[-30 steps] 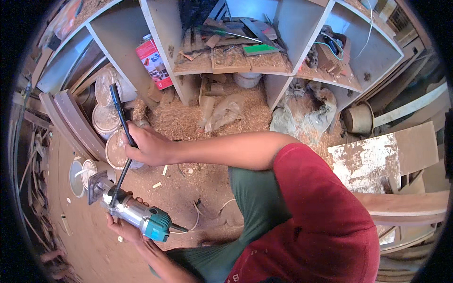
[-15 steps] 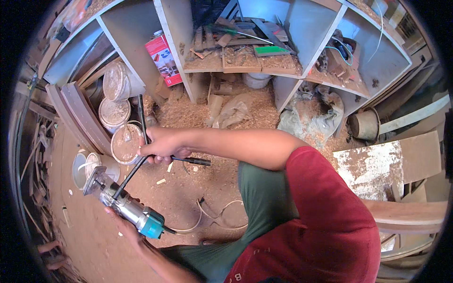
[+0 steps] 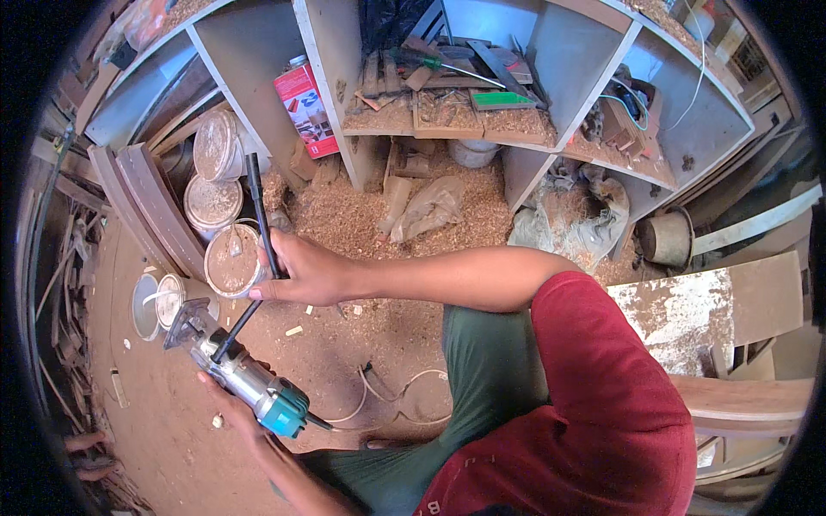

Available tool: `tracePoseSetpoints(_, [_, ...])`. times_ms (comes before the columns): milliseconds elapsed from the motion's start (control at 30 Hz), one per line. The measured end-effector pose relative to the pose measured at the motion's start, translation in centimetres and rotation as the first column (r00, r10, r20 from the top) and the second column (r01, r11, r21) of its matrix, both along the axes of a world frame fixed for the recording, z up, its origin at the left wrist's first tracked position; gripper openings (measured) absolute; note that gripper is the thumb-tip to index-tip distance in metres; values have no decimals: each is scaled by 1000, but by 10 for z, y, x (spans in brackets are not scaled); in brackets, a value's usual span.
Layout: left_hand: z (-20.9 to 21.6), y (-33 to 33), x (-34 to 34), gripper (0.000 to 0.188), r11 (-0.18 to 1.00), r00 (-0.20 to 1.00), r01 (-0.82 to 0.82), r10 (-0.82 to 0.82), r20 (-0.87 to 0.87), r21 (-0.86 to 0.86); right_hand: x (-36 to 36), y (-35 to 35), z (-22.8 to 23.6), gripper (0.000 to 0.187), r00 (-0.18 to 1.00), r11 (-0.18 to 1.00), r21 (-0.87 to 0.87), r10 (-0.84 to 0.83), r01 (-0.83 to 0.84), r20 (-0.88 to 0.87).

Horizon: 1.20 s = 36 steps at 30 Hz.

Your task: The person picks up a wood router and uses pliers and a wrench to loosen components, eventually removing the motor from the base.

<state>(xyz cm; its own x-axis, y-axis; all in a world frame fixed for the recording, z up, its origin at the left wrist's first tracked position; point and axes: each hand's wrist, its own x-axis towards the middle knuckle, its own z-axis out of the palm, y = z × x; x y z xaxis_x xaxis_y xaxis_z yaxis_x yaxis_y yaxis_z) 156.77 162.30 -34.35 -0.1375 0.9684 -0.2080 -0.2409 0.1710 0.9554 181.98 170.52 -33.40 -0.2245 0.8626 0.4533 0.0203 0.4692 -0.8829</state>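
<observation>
Over a sawdust-strewn workshop floor (image 3: pixel 344 344), we see the left hand (image 3: pixel 234 404) cradling a teal-and-silver router (image 3: pixel 256 389), while the right hand (image 3: pixel 308 271) grips a black rod tool (image 3: pixel 256 189) whose lower end meets the router's body; beyond, we find dusty buckets (image 3: pixel 213 202) and open shelving (image 3: pixel 578 69) bearing wood scraps (image 3: pixel 421 78).

There was one teal-and-silver power tool (image 3: pixel 256 385), one long black rod (image 3: pixel 259 206), one red box (image 3: pixel 307 112), one green-handled screwdriver (image 3: pixel 431 63) and one tan tub (image 3: pixel 667 238). At the left were two curved boards (image 3: pixel 165 211) and at least four pale buckets (image 3: pixel 213 199).
</observation>
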Motion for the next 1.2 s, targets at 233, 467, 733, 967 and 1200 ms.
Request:
tracePoseSetpoints(233, [3,-7,2,70,996,994,46,-39,98,-78,10,-11,9,49,996,991,132,12,-23,88])
tracePoseSetpoints(467, [3,-6,4,74,960,984,118,-80,157,-253,20,6,-36,51,976,720,693,-178,43,124])
tracePoseSetpoints(733, [-9,-7,12,84,896,897,339,-217,385,-286,51,15,11,52,946,495,816,41,-300,323])
tracePoseSetpoints(967, [-18,-7,24,92,927,888,311,-205,411,-210,56,-3,20,28,906,713,652,-57,-258,420])
tracePoseSetpoints(1200, [-46,3,27,58,985,936,111,-59,347,-134,117,4,-1,26,939,702,712,-245,0,240])
